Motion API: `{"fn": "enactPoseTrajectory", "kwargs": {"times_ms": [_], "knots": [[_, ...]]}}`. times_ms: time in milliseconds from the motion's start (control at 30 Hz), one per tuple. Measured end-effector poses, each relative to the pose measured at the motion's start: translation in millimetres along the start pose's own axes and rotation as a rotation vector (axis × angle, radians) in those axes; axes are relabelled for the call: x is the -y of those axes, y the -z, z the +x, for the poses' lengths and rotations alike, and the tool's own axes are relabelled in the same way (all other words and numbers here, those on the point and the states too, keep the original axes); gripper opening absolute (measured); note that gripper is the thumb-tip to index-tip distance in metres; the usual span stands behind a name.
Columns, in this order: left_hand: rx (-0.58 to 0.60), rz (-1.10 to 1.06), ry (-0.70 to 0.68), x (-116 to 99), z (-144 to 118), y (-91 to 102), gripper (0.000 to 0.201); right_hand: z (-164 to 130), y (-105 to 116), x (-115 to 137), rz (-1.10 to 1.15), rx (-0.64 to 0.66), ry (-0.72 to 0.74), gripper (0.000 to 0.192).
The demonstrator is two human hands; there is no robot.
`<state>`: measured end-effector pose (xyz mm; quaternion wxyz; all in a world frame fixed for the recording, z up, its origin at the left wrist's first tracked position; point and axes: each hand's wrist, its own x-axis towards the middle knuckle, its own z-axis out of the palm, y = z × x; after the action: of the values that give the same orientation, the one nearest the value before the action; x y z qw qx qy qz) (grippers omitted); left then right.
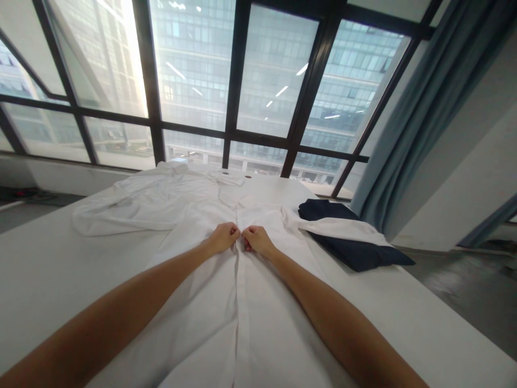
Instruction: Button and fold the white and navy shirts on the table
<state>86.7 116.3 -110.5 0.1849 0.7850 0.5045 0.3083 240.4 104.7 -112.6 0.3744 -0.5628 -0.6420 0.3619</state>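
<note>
White fabric makes up the shirt (pixel 262 334), which lies front up on a white table (pixel 36 269), its front opening running straight down the middle towards the person. At the upper part of that opening the left hand (pixel 224 237) and right hand (pixel 259 241) come close together, one on each edge. The fingers of both are curled in, thumb against forefinger, pinching the cloth; whether a button sits between them is too small to tell. A pale sleeve (pixel 351 230) stretches out to the right, across a folded navy cloth (pixel 355 253). On the left, rumpled white cloth (pixel 141 207) spreads towards the table's far end; whether it belongs to the same shirt is unclear. Beyond stand dark-framed windows (pixel 194 70), with a blue-grey curtain (pixel 424 124) hanging at the right.
</note>
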Motion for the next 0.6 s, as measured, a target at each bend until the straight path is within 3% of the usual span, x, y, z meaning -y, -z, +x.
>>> {"fn": "enactPoseTrajectory", "kwargs": {"times_ms": [133, 200, 300, 467, 600], "knots": [[-0.058, 0.179, -0.01, -2.3, -8.0, 3.0, 0.021, -0.2, 3.0, -1.2, -0.146, 0.045, 0.055, 0.02], [-0.071, 0.268, -0.136, -1.9, -10.3, 3.4, 0.024, -0.8, 3.4, -2.2, -0.251, 0.02, 0.104, 0.018], [0.032, 0.359, -0.308, 3.1, -10.4, 1.4, 0.027, -2.4, 4.2, -1.8, -0.342, 0.011, 0.14, 0.015], [0.119, 0.349, -0.403, 15.5, -17.6, 1.2, 0.033, -12.4, 11.8, 9.8, -0.457, 0.094, 0.208, 0.023], [0.059, 0.326, -0.375, 9.8, -37.1, 13.3, 0.037, -41.3, 17.4, 29.1, -0.637, 0.099, 0.28, 0.015]]}}
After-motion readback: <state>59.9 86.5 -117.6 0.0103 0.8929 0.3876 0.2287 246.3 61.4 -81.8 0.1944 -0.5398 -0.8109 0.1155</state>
